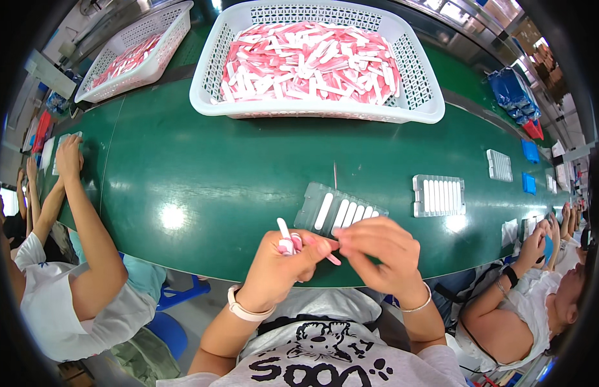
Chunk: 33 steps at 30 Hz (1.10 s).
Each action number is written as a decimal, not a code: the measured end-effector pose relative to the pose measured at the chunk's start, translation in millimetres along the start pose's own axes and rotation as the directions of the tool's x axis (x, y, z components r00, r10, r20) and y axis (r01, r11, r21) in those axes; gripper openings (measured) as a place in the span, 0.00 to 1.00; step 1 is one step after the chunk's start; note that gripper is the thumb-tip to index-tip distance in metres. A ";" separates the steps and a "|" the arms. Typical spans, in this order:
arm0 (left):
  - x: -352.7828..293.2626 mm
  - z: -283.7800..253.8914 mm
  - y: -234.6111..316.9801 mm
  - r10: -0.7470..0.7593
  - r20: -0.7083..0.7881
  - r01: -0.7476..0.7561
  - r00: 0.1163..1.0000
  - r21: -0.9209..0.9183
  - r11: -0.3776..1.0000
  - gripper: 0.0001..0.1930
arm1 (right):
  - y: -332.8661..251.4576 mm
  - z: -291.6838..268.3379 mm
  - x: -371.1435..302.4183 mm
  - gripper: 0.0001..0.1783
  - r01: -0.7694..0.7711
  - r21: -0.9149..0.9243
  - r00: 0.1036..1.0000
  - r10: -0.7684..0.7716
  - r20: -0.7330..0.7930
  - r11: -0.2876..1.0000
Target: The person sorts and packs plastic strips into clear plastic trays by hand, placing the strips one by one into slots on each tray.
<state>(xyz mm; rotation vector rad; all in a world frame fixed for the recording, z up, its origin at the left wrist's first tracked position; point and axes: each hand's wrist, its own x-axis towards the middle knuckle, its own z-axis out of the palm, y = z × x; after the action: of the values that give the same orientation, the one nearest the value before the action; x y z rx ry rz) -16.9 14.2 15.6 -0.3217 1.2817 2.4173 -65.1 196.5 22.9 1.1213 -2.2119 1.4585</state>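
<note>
Printed shirt (325,345) at six o'clock; beyond it the left hand (283,261) pinches pink-and-white strips (284,229) — whether the right hand (386,255), at its three o'clock, pinches one, I can't tell. Tray (310,205) at twelve; gentle handling should avoid bends.

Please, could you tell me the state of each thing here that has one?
Large basket: heaped with pink-and-white sticks
Left basket: partly filled
Near tray: partly filled, gap between white strips
Next tray rightward: holding white strips
Left hand: closed on several sticks
Right hand: fingers bent, grip unclear
</note>
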 end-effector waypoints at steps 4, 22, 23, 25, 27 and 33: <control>-0.1 -5.8 6.1 0.102 -0.156 -0.094 0.982 0.059 0.994 0.13 | 13.6 -11.4 9.6 0.11 -0.136 -0.229 0.989 0.119 -0.087 0.964; 0.1 -16.0 12.9 0.130 -0.196 -0.096 0.972 0.176 0.980 0.15 | 70.6 9.6 101.3 0.25 -0.378 -0.377 0.760 0.516 0.396 0.846; 0.5 -15.2 13.1 0.135 -0.199 -0.096 0.971 0.190 0.977 0.15 | 72.2 11.0 99.0 0.23 -0.343 -0.371 0.797 0.476 0.372 0.863; 1.5 -15.3 11.8 0.139 -0.204 -0.097 0.969 0.204 0.974 0.16 | 74.7 17.7 93.4 0.21 -0.416 -0.227 0.816 0.471 0.335 0.881; 2.4 -17.0 8.0 0.200 -0.185 -0.158 0.962 0.219 0.963 0.16 | 72.9 21.3 89.4 0.18 -0.469 -0.072 0.832 0.468 0.298 0.880; 0.2 -14.6 11.9 0.151 -0.208 -0.110 0.966 0.196 0.974 0.16 | 52.5 9.1 71.7 0.08 -0.697 0.389 0.716 0.618 0.325 0.603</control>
<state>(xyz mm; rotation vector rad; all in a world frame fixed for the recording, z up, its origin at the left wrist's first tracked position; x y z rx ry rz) -22.0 -3.9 16.1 -0.4793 1.6594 2.3998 -149.1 166.3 26.1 0.5023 -2.6055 2.4240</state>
